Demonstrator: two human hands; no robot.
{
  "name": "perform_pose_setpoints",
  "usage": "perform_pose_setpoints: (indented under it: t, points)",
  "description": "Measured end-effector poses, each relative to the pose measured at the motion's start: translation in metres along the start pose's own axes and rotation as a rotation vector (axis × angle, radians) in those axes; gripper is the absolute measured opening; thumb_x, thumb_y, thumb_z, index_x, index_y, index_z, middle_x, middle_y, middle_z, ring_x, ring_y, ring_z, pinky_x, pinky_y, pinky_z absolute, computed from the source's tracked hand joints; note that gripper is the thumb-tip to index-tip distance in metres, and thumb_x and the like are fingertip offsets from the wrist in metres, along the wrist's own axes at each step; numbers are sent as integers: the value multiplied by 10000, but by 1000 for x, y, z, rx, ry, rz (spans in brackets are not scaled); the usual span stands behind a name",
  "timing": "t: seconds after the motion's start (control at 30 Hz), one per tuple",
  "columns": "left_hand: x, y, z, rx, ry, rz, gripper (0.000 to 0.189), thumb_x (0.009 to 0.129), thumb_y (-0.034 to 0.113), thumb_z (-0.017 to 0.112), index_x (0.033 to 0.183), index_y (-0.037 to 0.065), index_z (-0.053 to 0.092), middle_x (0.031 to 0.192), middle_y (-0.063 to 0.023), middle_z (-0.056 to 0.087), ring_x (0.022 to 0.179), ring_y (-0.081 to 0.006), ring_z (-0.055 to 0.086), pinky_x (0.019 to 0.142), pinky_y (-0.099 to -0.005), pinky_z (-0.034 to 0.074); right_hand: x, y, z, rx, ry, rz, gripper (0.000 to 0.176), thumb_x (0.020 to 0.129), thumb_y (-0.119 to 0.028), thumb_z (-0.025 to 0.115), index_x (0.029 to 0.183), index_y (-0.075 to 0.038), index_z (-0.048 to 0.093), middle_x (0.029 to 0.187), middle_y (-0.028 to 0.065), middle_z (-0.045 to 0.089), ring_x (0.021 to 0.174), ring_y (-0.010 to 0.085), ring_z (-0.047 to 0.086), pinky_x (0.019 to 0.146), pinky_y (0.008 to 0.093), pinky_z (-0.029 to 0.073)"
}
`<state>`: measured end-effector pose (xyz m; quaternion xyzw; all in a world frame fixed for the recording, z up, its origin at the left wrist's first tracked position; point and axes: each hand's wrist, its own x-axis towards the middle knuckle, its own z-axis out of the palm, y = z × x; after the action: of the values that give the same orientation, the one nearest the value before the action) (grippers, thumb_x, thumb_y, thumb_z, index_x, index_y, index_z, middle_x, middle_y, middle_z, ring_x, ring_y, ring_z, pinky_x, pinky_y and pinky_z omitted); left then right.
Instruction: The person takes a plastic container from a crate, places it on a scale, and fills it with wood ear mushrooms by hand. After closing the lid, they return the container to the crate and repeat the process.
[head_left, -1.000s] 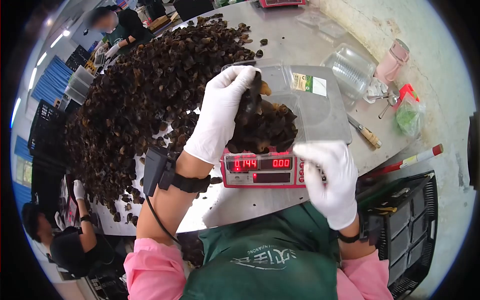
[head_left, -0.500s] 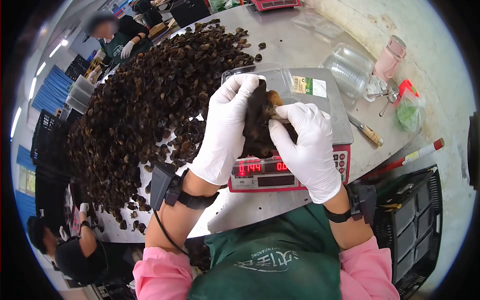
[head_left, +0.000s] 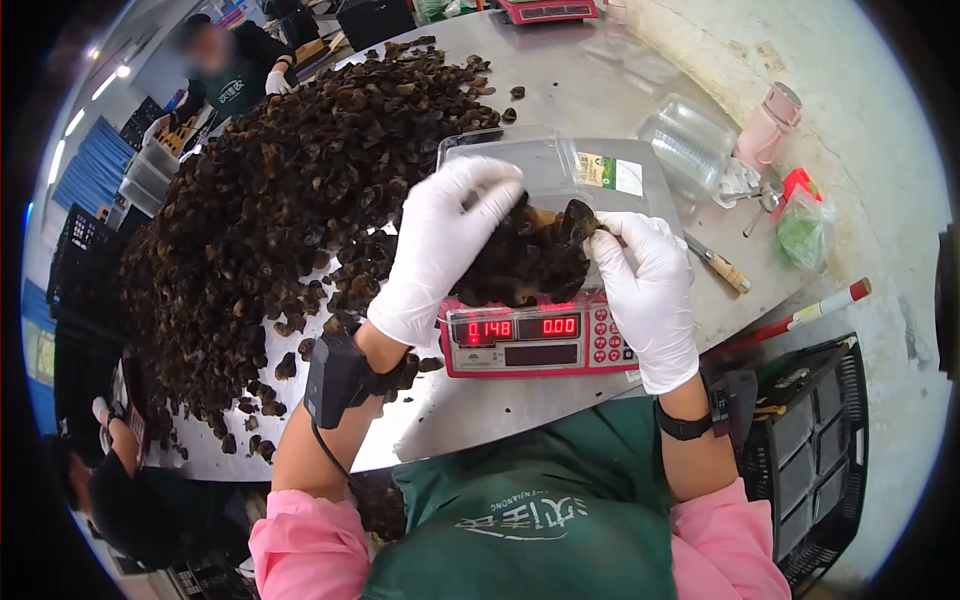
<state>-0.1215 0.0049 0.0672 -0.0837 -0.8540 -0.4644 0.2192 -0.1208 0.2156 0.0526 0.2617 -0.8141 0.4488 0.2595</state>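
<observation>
My left hand (head_left: 445, 240), in a white glove, has its fingers curled together at the left edge of a heap of dark wood ear mushrooms (head_left: 525, 265). What its fingertips hold, if anything, is hidden. Gloved in white too, my right hand (head_left: 648, 290) pinches a wood ear mushroom (head_left: 577, 222) at the heap's right side. The heap sits in a clear plastic box whose lid (head_left: 510, 150) stands open behind it. Under the box is a red digital scale (head_left: 540, 357), its displays reading 0.148 and 0.00.
A large pile of wood ear mushrooms (head_left: 270, 210) covers the metal table's left side. Clear boxes (head_left: 685, 145), a pink bottle (head_left: 768, 128), a knife (head_left: 725, 268) and a green-filled bag (head_left: 803, 232) lie right. A black crate (head_left: 815, 460) stands below. Two co-workers (head_left: 235, 75) are at left.
My hands have moved apart, and the large dark piece between them is no longer held up. The scale display went from 0.144 to 0.148. The far co-worker's arms have shifted.
</observation>
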Motion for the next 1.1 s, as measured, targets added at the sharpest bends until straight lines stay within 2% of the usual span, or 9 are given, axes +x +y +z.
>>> perform_pose_setpoints:
  t: [0.07,0.13,0.27,0.4,0.47,0.7,0.8,0.97,1.1]
  points:
    - [-4,2,1,357,-82,212,203,859,178,792,1048,107,773,1012,-56,713,974,-226,643,859,-344,504,-2,2,-5,17,14,43,119,894,-123,691,986,-56,729,798,99,678,771,294,608,730,390,470]
    - [-8,9,5,604,83,465,276,811,193,814,1072,115,768,1086,-58,701,1069,-298,614,917,-404,493,-3,-2,-8,28,26,26,125,897,-125,688,993,-57,731,800,99,675,770,293,609,730,397,466]
    - [-23,47,-6,420,51,539,467,754,208,853,1185,93,714,1081,-79,687,1018,-295,624,904,-395,508,-12,-11,-12,-27,-4,-24,158,889,-117,685,1035,-77,730,845,84,672,817,292,611,780,412,447]
    - [-64,58,-8,191,-148,309,488,742,145,866,1189,74,685,943,-72,669,746,-213,641,656,-322,528,-34,-32,-8,22,-68,-110,160,829,-103,706,989,-90,705,863,60,641,850,284,609,799,423,435]
    - [-91,49,-21,286,-107,387,414,758,112,851,1139,94,690,911,-54,660,741,-216,646,652,-331,530,-42,-41,-6,-51,-181,-227,148,783,-117,711,929,-99,696,840,51,632,826,284,610,774,426,441]
    - [-188,27,-55,69,-147,-28,328,800,47,781,1101,98,662,978,-75,668,804,-245,667,675,-341,542,-93,-72,35,55,-459,-364,142,780,-199,723,857,-103,651,808,22,606,801,236,598,728,396,447]
    - [-231,21,-76,168,12,-133,300,780,-85,723,1029,64,649,927,-94,660,805,-215,682,689,-299,539,-101,-83,49,74,-577,-388,159,794,-201,749,914,-114,691,806,-1,635,800,224,608,720,385,452]
    - [-284,-2,-123,462,307,-300,311,784,-163,660,1012,45,621,869,-59,633,695,-143,579,671,-257,491,-101,-62,41,102,-497,-370,152,837,-193,728,979,-140,732,791,4,640,756,233,607,660,379,450]
    - [-301,-7,-135,456,443,-437,531,823,-108,708,1318,65,626,873,-18,636,786,-113,582,771,-268,509,-101,-30,19,114,-314,-260,170,834,-75,705,995,-116,746,781,26,642,727,241,600,665,374,483]
